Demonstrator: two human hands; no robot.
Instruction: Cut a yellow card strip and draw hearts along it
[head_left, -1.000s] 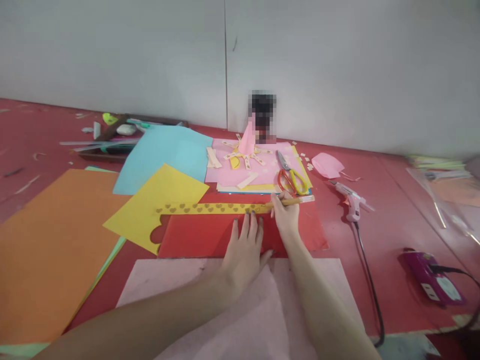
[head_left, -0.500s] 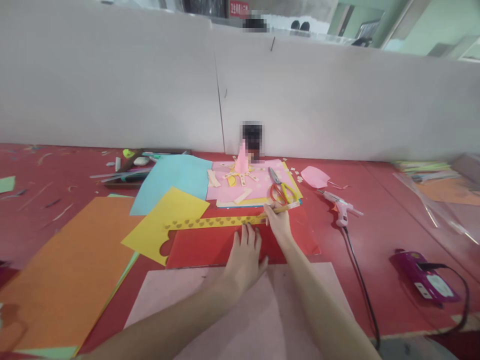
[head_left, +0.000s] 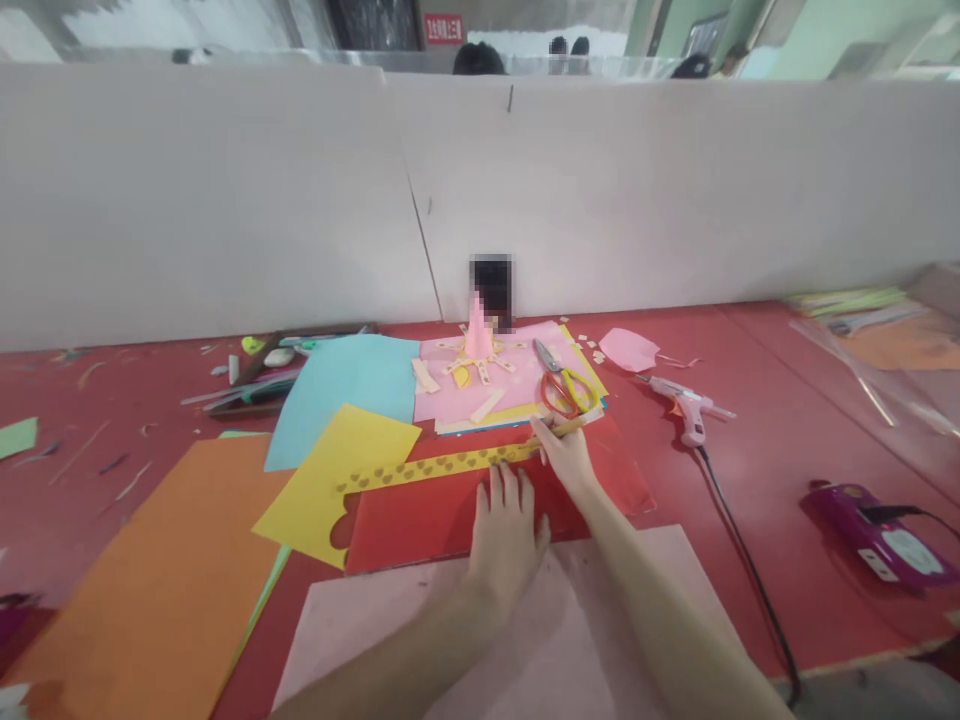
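Note:
A yellow paper strip [head_left: 427,468] with a row of brown heart shapes lies across a red sheet [head_left: 427,528]. My left hand [head_left: 504,535] rests flat on the red sheet, fingers spread, fingertips at the strip's lower edge. Near the strip's right end, my right hand [head_left: 568,460] is closed around a slim tan pen [head_left: 570,426], its tip down by the strip. Just beyond lie scissors [head_left: 564,385] with red and yellow handles, on stacked pink paper [head_left: 442,398]. A pink cone [head_left: 478,335] stands there on a base with patterned arms.
Yellow paper [head_left: 330,500], blue paper [head_left: 360,385] and orange sheets [head_left: 172,560] lie left, before a dark tool tray [head_left: 259,400]. On the right are a pink glue gun [head_left: 691,412] with its cord and a purple power socket [head_left: 885,535]. A white partition [head_left: 637,190] stands behind.
The whole view has shifted and tilted slightly. Both hands keep about the same place on the strip and red sheet, and the pen stays in my right hand.

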